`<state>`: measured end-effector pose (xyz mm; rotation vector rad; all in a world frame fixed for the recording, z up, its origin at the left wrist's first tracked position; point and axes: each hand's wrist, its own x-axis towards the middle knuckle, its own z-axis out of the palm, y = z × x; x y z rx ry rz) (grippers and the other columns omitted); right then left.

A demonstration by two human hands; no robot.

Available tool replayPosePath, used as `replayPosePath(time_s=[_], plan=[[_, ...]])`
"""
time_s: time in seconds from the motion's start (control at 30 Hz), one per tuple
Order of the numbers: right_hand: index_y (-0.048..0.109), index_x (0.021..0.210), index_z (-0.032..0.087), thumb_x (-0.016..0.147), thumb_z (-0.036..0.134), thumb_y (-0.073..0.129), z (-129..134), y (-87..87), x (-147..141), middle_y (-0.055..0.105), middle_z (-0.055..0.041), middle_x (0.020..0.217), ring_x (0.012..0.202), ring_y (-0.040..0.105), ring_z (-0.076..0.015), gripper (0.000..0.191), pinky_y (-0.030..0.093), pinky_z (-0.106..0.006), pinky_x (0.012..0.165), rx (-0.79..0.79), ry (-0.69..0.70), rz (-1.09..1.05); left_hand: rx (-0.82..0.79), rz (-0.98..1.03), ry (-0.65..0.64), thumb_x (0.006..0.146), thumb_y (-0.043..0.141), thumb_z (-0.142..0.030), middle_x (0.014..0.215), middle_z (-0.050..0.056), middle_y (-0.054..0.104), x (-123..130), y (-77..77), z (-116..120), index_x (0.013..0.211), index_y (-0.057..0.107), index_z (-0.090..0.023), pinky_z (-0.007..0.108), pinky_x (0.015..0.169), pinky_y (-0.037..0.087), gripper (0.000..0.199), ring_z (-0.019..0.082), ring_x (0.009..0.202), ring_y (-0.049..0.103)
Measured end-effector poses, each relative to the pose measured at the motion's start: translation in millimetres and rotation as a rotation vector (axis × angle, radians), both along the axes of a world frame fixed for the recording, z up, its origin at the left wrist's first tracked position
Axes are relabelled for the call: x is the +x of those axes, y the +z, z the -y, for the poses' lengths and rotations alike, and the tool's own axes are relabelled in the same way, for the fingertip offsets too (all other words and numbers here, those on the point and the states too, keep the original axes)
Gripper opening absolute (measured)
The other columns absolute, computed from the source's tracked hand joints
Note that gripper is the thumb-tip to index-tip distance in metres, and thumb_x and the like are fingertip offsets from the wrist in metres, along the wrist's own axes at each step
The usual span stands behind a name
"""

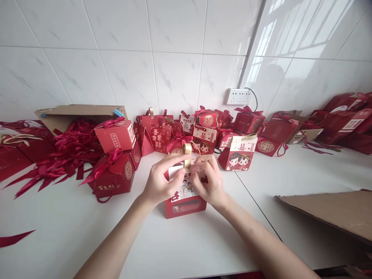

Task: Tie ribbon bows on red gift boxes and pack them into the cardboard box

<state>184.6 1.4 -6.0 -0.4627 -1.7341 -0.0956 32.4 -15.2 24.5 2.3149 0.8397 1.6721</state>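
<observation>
A red and white gift box (pixel 186 209) with a printed cartoon couple and a clear window stands upright on the white table in front of me. From its top rises a gold ribbon loop (pixel 187 150). My left hand (pixel 163 178) is closed on the box's upper left edge, its index fingertip against the ribbon. Curled at the upper right of the box, my right hand (pixel 209 180) has thumb and fingers pinched by the ribbon's base. The fingers partly hide the box's top edge.
Finished-looking red boxes (pixel 154 133) line the tiled wall. At left, stacked boxes (pixel 113 178) stand beside a carton (pixel 78 109) spilling dark red ribbons (pixel 72 145). A couple-print box (pixel 240 157) sits behind right. Cardboard (pixel 331 209) lies at right; a power socket (pixel 240 97) is on the wall.
</observation>
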Motion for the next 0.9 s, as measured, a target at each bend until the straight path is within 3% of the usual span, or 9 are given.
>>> replayPosePath(time_s=[0.2,0.37,0.47,0.6,0.9], plan=[[0.050,0.102,0.022,0.084,0.016,0.055,2.0,0.5,-0.3,0.058,-0.0026,0.086,0.076,0.056,-0.0152,0.019,0.047,-0.029,0.066,-0.169,-0.004,-0.088,-0.085,0.029,0.023,0.080,0.055,-0.015,0.099,0.006,0.071,1.0,-0.1,2.2,0.103,0.067,-0.019,0.029,0.080,0.056,0.026,0.019,0.091,0.067],[0.054,0.088,0.020,0.085,0.020,0.056,5.3,2.9,0.3,0.059,0.0003,0.077,0.068,0.056,-0.0124,0.003,0.045,-0.025,0.062,-0.318,0.036,-0.129,-0.229,0.157,-0.042,0.077,0.059,-0.019,0.102,0.007,0.068,2.2,-4.2,0.8,0.117,0.055,-0.020,0.029,0.074,0.057,0.040,0.019,0.090,0.067],[0.054,0.079,0.019,0.085,0.020,0.054,6.4,5.1,1.1,0.058,0.0010,0.073,0.065,0.054,-0.0114,0.005,0.044,-0.024,0.061,-0.370,0.092,-0.130,-0.327,0.249,-0.094,0.074,0.063,-0.021,0.090,0.005,0.068,2.8,-5.8,-0.9,0.124,0.045,-0.020,0.028,0.068,0.055,0.053,0.018,0.083,0.067],[0.056,0.078,0.018,0.084,0.021,0.054,6.3,8.0,2.1,0.058,0.0004,0.072,0.065,0.054,-0.0117,0.007,0.043,-0.025,0.060,-0.414,0.127,-0.111,-0.393,0.262,-0.076,0.073,0.064,-0.022,0.072,0.000,0.062,2.6,-4.2,-2.1,0.108,0.053,-0.017,0.024,0.063,0.052,0.037,0.014,0.070,0.063],[0.054,0.074,0.019,0.083,0.022,0.054,6.2,9.1,0.9,0.057,0.0017,0.069,0.062,0.051,-0.0109,0.009,0.041,-0.024,0.057,-0.467,0.123,-0.134,-0.395,0.271,-0.070,0.072,0.063,-0.022,0.074,0.001,0.063,4.7,-3.1,0.4,0.096,0.053,-0.018,0.023,0.060,0.052,0.026,0.015,0.071,0.064]])
